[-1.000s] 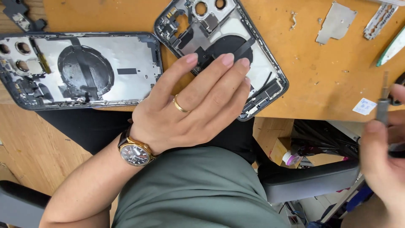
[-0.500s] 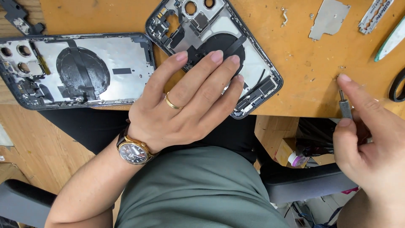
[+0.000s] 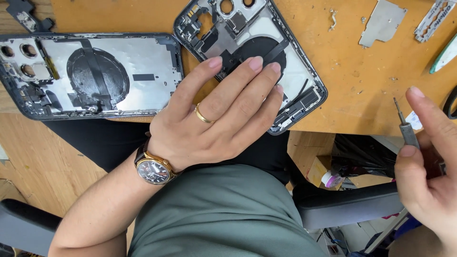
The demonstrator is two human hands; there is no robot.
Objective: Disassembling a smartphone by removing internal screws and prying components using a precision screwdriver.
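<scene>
My left hand [image 3: 216,116], with a gold ring and a wristwatch, lies flat with fingers spread on an opened phone housing [image 3: 247,43] that sits tilted at the desk's front edge. Its fingertips rest on the round black coil inside. A second opened phone housing [image 3: 95,74] lies to the left, flat on the desk, untouched. At the right edge of the view my right hand [image 3: 428,166] grips a thin grey screwdriver [image 3: 404,126], tip pointing up and away, well clear of both housings.
On the orange desk [image 3: 352,90] lie a flat metal plate [image 3: 381,21], a small screw bracket [image 3: 333,19], a razor blade [image 3: 435,19] and a dark part [image 3: 26,14] at far left. Below the desk edge are my lap, a chair armrest [image 3: 347,204] and clutter.
My right hand has come up and left with the screwdriver, further into view. My left hand stays pressed on the tilted housing, which has barely shifted.
</scene>
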